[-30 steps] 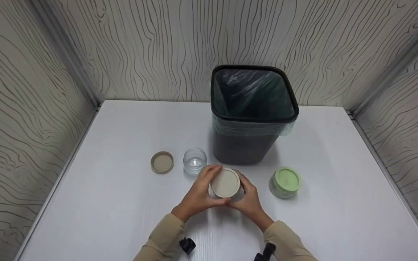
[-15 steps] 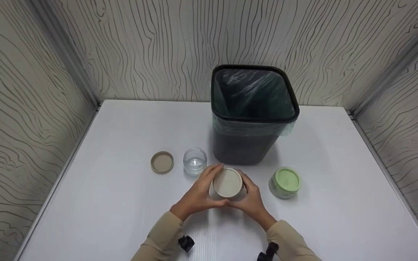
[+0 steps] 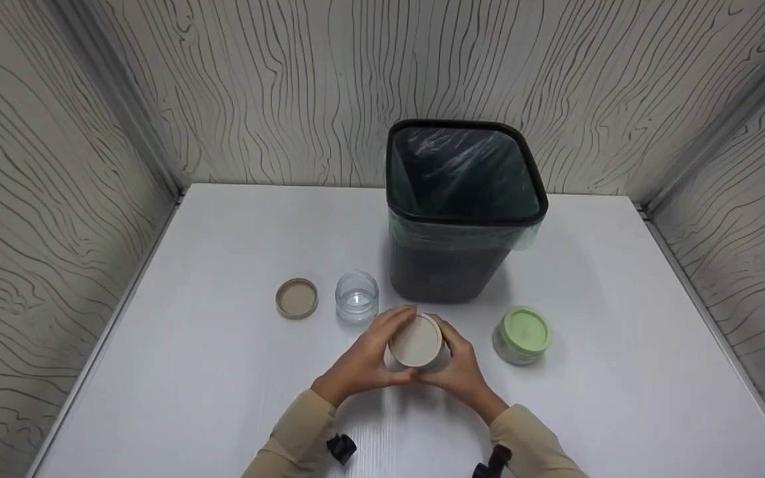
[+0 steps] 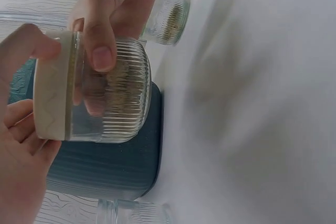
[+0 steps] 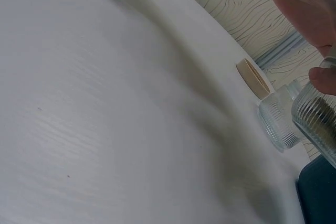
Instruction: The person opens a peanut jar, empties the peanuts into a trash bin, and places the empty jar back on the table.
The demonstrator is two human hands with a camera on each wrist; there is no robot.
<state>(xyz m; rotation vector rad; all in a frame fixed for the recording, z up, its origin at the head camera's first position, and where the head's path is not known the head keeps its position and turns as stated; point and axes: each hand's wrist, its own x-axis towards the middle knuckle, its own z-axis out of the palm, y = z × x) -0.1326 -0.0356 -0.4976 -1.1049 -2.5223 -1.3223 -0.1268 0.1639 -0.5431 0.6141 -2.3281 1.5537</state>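
Note:
Between both hands is a ribbed glass jar [image 4: 128, 87] with brownish contents and a beige lid [image 3: 416, 340] on it. My left hand [image 3: 361, 362] has its thumb and fingers curled around the lid's rim. Coming from the other side, my right hand [image 3: 457, 370] grips the glass body below the lid, its thumb across the glass in the left wrist view. The jar is held over the white table [image 3: 210, 372], lid upward, with shadows beneath the hands. An uncovered glass jar [image 3: 356, 297] stands just beyond my left hand.
A loose beige lid [image 3: 297, 298] lies left of the uncovered jar. To the right stands a glass jar with a green lid [image 3: 526, 330]. Behind the hands is a dark bin [image 3: 449, 272] with a plastic liner. Wood-patterned panels [image 3: 276, 93] enclose the back and sides.
Both hands have shifted slightly right and then a little nearer the body with the jar. The grip looks much the same, and the other things have not moved.

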